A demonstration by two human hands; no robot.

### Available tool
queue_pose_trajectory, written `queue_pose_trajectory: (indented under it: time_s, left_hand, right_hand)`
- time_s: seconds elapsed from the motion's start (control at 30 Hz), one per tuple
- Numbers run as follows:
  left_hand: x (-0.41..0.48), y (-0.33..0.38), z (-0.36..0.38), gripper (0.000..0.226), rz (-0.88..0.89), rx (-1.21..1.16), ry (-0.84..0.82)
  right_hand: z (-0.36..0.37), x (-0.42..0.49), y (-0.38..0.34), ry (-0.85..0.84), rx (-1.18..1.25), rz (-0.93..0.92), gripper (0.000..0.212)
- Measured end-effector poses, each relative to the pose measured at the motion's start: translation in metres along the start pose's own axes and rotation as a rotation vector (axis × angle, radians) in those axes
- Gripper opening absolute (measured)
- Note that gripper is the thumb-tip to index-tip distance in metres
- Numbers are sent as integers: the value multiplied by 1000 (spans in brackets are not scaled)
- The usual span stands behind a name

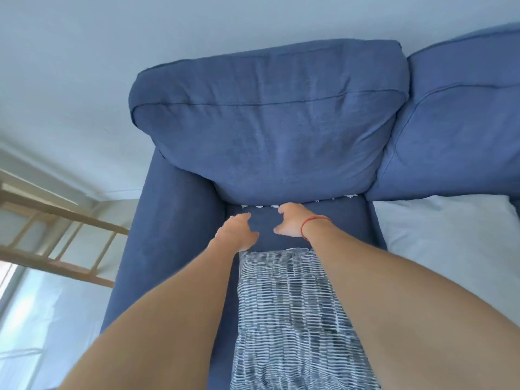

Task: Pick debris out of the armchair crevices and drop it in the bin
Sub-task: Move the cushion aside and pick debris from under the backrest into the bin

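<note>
A blue armchair fills the middle of the head view, with a fat back cushion (267,122) leaning over the seat cushion (346,220). White scraps of debris (260,206) line the crevice where the two cushions meet, and more scraps (349,196) show further right. My left hand (236,230) hovers over the seat, fingers spread, holding nothing. My right hand (292,220), with a red string on its wrist, reaches to the crevice with its fingertips at the scraps; its fingers are apart. No bin is in view.
A blue-and-white striped cushion (289,319) lies on the front of the seat between my forearms. The left armrest (168,235) rises beside my left hand. A second blue cushion (461,122) and a white pillow (450,235) sit at the right. A wooden ladder-like frame (56,243) stands at the left.
</note>
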State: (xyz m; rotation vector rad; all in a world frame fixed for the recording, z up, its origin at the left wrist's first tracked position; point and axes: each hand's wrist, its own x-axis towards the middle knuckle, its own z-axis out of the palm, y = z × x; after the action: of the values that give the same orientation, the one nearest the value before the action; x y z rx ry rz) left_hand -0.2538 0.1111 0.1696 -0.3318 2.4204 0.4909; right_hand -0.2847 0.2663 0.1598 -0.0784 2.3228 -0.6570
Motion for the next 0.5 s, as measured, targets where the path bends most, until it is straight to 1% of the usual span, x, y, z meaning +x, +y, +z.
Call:
queue_pose_trajectory:
  time_s: [0.07, 0.17, 0.3, 0.37, 0.5]
  left_hand:
    - [15, 1, -5, 66, 3, 20, -15]
    - [41, -4, -6, 66, -22, -22, -11]
    - [73, -26, 8, 68, -86, -69, -32]
    - [94, -40, 22, 67, -111, -75, -66]
    - [141, -67, 56, 63, -131, -120, -77]
  right_hand:
    - [-1, 16, -1, 4, 35, -5, 48]
    - [3, 46, 0, -10, 6, -22, 49]
    - [26, 82, 2, 31, -36, -49, 51]
    - [44, 102, 4, 4, -60, -39, 52]
    - [89, 141, 10, -79, -65, -19, 54]
